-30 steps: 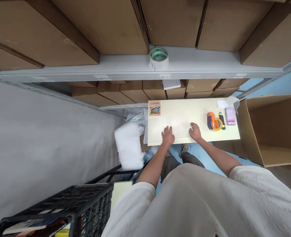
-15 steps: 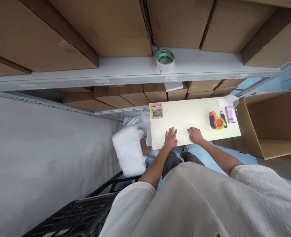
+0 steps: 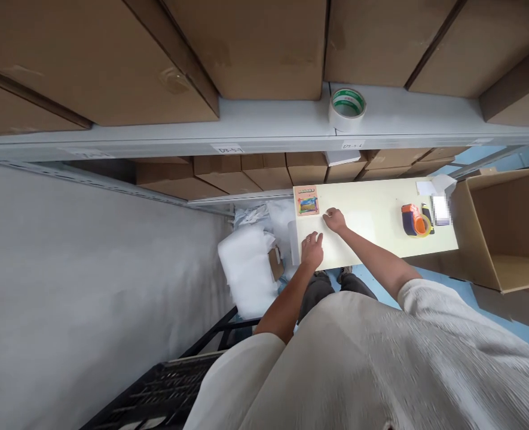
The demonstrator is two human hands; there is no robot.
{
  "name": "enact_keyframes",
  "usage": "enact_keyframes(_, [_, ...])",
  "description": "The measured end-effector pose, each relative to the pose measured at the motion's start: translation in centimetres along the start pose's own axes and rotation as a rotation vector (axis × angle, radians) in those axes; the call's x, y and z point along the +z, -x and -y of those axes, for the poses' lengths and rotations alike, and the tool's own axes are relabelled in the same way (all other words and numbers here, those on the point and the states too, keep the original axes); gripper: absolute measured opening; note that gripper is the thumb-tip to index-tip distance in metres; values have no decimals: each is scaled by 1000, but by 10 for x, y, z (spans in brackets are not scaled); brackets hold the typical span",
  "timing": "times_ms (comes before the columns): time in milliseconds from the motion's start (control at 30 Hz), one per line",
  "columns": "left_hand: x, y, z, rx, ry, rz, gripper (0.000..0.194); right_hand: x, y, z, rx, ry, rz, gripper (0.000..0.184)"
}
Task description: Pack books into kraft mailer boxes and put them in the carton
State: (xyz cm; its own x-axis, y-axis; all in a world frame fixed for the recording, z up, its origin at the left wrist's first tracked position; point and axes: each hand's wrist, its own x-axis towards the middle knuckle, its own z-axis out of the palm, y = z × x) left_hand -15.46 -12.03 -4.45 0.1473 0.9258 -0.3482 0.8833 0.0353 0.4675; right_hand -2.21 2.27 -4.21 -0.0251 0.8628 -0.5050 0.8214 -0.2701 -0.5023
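Observation:
My left hand point(image 3: 312, 250) rests at the near left of a pale tabletop point(image 3: 367, 230), its fingers slightly bent and the thumb apart. Farther in, my right hand point(image 3: 335, 221) has its fingers curled together over the tabletop; whether anything small is between them is hidden. Just left of its fingertips lies a flat, pinkish-orange item with a landscape picture point(image 3: 308, 203), apart from both hands. Toward the table's right end are an orange and dark-blue tape dispenser point(image 3: 410, 220) with a roll of tape and a black-and-yellow cutter point(image 3: 427, 213), partly covered.
A blurred-out small item point(image 3: 442, 210) and white paper point(image 3: 425, 187) lie at the right end, beside an open carton point(image 3: 510, 233). Shelving point(image 3: 264, 128) with cartons and a tape roll point(image 3: 347, 110) spans above. White foam sheets point(image 3: 248, 272) and a black crate point(image 3: 156, 388) are left.
My right hand has moved left across the tabletop toward the picture item, and its fingers have curled. My left hand's fingers have bent a little. The whole view has shifted slightly.

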Motion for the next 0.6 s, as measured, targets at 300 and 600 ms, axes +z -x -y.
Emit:
enact_keyframes(300, [16, 2, 8, 45, -3, -89, 67, 32, -30, 75, 265, 115, -98, 50])
enact_keyframes(600, [18, 2, 11, 50, 42, -106, 70, 33, -48, 82, 404, 81, -66, 60])
